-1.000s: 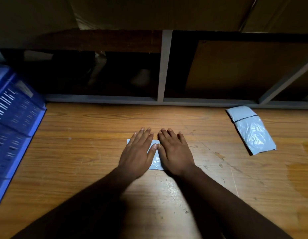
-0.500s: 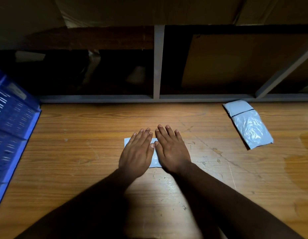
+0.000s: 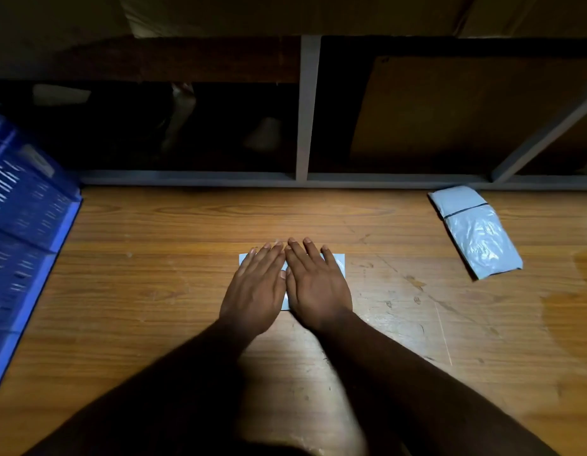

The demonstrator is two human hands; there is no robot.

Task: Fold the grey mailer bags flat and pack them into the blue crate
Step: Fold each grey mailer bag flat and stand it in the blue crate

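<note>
A small folded grey mailer bag [image 3: 338, 261] lies flat on the wooden table in the middle of the view. My left hand [image 3: 256, 291] and my right hand [image 3: 315, 284] press down on it side by side, palms flat and fingers straight, covering nearly all of it; only its top corners and a strip between the hands show. A second grey mailer bag [image 3: 476, 232], folded once with a dark band across it, lies at the right near the table's back edge. The blue crate [image 3: 29, 232] stands at the left edge, partly cut off by the frame.
The wooden table [image 3: 154, 291] is scratched and lit in the middle. A grey metal shelf frame [image 3: 306, 110] runs along its back edge, with dark compartments and a brown board behind it. Bare wood lies between the hands and the crate.
Both hands stay pressed flat on the folded bag. The right hand has slid a little closer to the left. The view has shifted slightly.
</note>
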